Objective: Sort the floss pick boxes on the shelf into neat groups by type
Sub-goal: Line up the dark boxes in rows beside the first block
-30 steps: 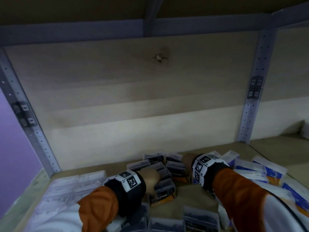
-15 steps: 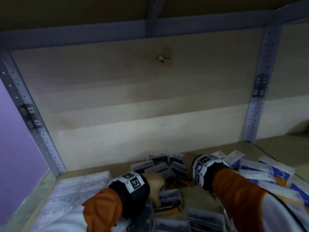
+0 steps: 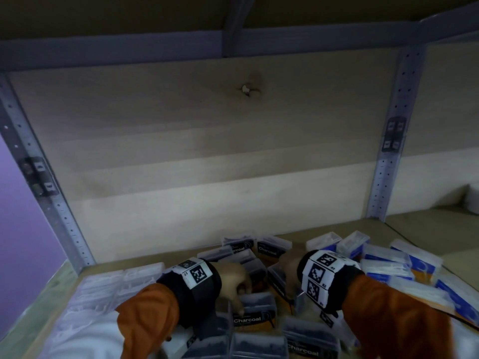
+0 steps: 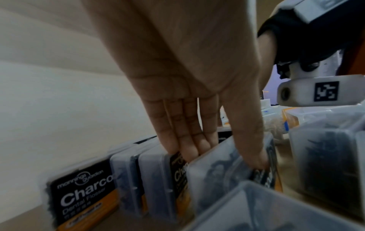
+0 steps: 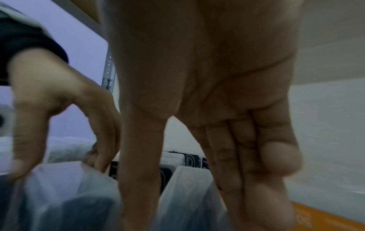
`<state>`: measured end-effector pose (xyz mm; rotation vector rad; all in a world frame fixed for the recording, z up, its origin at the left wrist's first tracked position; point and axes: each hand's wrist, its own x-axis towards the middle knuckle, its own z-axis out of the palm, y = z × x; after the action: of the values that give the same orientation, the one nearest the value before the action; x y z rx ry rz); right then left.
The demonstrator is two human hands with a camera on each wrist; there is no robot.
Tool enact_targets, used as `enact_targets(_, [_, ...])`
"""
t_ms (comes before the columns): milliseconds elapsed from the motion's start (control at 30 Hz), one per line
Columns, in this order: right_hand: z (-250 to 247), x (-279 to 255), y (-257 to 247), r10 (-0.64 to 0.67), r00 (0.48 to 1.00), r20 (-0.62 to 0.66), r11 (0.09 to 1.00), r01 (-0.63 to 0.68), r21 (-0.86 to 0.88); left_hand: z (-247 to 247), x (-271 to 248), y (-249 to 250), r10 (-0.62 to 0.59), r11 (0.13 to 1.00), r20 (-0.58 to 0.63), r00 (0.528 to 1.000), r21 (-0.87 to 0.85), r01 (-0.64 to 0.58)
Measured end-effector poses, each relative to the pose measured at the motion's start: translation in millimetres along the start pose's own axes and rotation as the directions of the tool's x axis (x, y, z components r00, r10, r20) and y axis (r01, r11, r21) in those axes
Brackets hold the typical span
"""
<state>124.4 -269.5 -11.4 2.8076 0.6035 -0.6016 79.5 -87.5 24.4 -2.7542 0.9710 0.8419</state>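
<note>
Dark Charcoal floss boxes (image 3: 267, 248) crowd the middle of the wooden shelf (image 3: 425, 229). My left hand (image 3: 242, 294) grips one Charcoal box (image 3: 256, 310) near the front. In the left wrist view my left hand (image 4: 223, 157) has its thumb on the front of this box (image 4: 221, 171) and its fingers behind it. My right hand (image 3: 287, 268) reaches down beside it onto another dark box (image 3: 278, 283). In the right wrist view my right hand (image 5: 197, 211) has thumb and fingers down either side of that box (image 5: 187, 192).
Clear white floss boxes (image 3: 108, 286) lie in rows at the left. Blue-labelled boxes (image 3: 388, 263) are piled at the right. More Charcoal boxes (image 3: 308, 343) stand along the front edge. The wooden back panel (image 3: 207, 151) and a metal upright (image 3: 386, 164) close in the bay.
My left hand has drawn its Charcoal box toward the front, away from the cluster. My right hand has stayed about where it was, on the dark boxes.
</note>
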Motion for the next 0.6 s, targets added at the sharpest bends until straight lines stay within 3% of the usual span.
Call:
enact_targets(167, [-4, -14, -5, -0.031, 0.993, 0.116, 1.000, 0.030, 0.007, -3, -1, -8, -0.040, 0.999, -0.084, 0.996, -0.020, 0.038])
enact_targets(300, [-5, -21, -2, -0.061, 0.995, 0.079, 0.998, 0.059, 0.025, -6, 5, -12, -0.098, 0.988, -0.184, 0.978, 0.096, 0.117])
enact_targets(433, [-14, -21, 1, -0.088, 0.981, 0.172, 0.994, 0.075, 0.083, -7, 11, -14, -0.158, 0.962, -0.171, 0.973, 0.193, 0.191])
enact_targets(600, [-23, -13, 4, 0.064, 0.997, 0.045, 0.986, -0.070, 0.151, -7, 15, -15, -0.170, 0.958, -0.140, 0.975, 0.206, 0.197])
